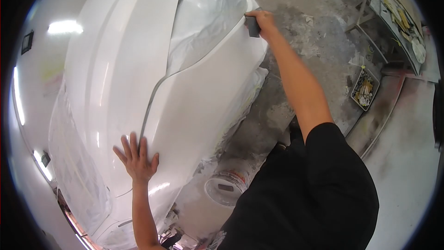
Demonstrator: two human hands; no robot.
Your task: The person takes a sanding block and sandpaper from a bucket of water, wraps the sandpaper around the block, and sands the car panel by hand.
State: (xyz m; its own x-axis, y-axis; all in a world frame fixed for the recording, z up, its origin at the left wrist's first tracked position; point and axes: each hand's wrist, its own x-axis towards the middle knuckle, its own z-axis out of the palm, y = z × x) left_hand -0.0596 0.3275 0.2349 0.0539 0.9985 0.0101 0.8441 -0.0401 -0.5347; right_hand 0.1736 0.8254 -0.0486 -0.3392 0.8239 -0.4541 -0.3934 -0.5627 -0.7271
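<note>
A glossy white car body [199, 106] fills the middle of the view, with a seam between two of its panels. My left hand [141, 159] lies on the white panel across that seam, fingers spread. At the far end of the side panel, my right hand [264, 22] grips a dark grey sanding pad [253, 27] against the panel's edge. Part of the pad is hidden under the fingers. Clear masking film [203, 18] covers the area beyond the curved seam, close to my right hand.
A white bucket [225, 190] stands on the stained concrete floor [305, 60] beside the car. Farther right are a bin [365, 89] of scraps and a metal-framed table [393, 23] with papers on it. More film [78, 176] hangs along the car's left side.
</note>
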